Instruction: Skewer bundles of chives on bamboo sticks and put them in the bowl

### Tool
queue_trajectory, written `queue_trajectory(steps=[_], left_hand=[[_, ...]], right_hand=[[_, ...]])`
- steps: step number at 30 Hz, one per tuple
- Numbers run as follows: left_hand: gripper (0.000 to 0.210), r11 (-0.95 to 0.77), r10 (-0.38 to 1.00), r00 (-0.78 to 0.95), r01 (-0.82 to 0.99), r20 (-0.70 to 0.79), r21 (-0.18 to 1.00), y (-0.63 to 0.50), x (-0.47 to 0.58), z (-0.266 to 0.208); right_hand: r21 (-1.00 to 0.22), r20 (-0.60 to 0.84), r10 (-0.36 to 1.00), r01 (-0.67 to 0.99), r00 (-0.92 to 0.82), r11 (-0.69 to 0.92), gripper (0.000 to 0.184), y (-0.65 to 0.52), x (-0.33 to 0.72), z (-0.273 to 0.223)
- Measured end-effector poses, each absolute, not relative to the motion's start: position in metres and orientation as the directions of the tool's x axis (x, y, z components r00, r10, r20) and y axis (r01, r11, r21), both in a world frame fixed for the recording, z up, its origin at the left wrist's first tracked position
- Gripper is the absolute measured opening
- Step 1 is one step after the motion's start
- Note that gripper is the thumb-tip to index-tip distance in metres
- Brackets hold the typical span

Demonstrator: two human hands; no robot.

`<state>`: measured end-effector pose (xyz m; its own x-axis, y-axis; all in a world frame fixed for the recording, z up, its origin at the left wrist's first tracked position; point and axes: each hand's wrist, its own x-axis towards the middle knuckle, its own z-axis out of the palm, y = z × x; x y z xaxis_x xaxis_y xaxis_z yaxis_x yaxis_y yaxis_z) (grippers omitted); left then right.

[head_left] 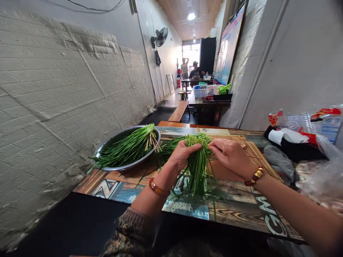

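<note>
My left hand [182,154] is closed around a bunch of garlic chives [197,171], with the stem ends up and the leaves hanging over the table. Beside the bunch's upper right edge, my right hand [227,153] has its thumb and fingers pinched together; what lies between the fingertips is too small to make out. More garlic chives [171,144] lie on the table behind my left hand. A wide metal basin [128,166] at the left holds chives threaded on wooden skewers [153,142]. Loose bamboo skewers [258,157] are spread behind my right hand.
The patterned wooden table [235,208] spans the front. At its right lie a black tray [292,148], a grey plastic bag [278,162] and clear bags [325,178]. A brick wall [53,107] borders the left. Farther back are a bench [179,111], another table and two people.
</note>
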<state>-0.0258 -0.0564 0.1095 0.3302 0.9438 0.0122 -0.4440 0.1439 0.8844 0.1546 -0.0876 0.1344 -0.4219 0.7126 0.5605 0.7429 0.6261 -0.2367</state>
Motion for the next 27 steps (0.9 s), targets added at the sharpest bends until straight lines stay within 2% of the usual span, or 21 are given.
queue_trajectory(steps=[6, 10, 13, 18, 23, 27], left_hand=[[0.032, 0.133, 0.927, 0.372, -0.430, 0.041, 0.893, -0.054, -0.028, 0.108], [0.035, 0.156, 0.910, 0.412, -0.408, 0.029, 0.899, -0.053, -0.032, 0.110], [0.033, 0.136, 0.924, 0.379, -0.437, 0.045, 0.889, -0.052, -0.036, 0.110], [0.029, 0.103, 0.953, 0.299, -0.478, 0.051, 0.873, -0.052, -0.036, 0.106], [0.030, 0.092, 0.956, 0.289, -0.457, 0.050, 0.885, -0.052, -0.035, 0.101], [0.031, 0.098, 0.943, 0.330, -0.405, 0.046, 0.909, -0.051, -0.039, 0.100]], right_hand=[[-0.376, 0.509, 0.772, 0.708, -0.381, 0.597, 0.023, -0.087, 0.153, 0.137], [-0.423, 0.493, 0.784, 0.683, -0.377, 0.595, 0.021, -0.089, 0.157, 0.137], [-0.452, 0.479, 0.799, 0.678, -0.365, 0.580, 0.021, -0.089, 0.162, 0.135], [-0.420, 0.493, 0.789, 0.694, -0.367, 0.585, 0.020, -0.088, 0.163, 0.133], [-0.374, 0.522, 0.774, 0.720, -0.358, 0.584, 0.023, -0.087, 0.157, 0.132], [-0.393, 0.513, 0.775, 0.702, -0.368, 0.594, 0.022, -0.087, 0.160, 0.131]])
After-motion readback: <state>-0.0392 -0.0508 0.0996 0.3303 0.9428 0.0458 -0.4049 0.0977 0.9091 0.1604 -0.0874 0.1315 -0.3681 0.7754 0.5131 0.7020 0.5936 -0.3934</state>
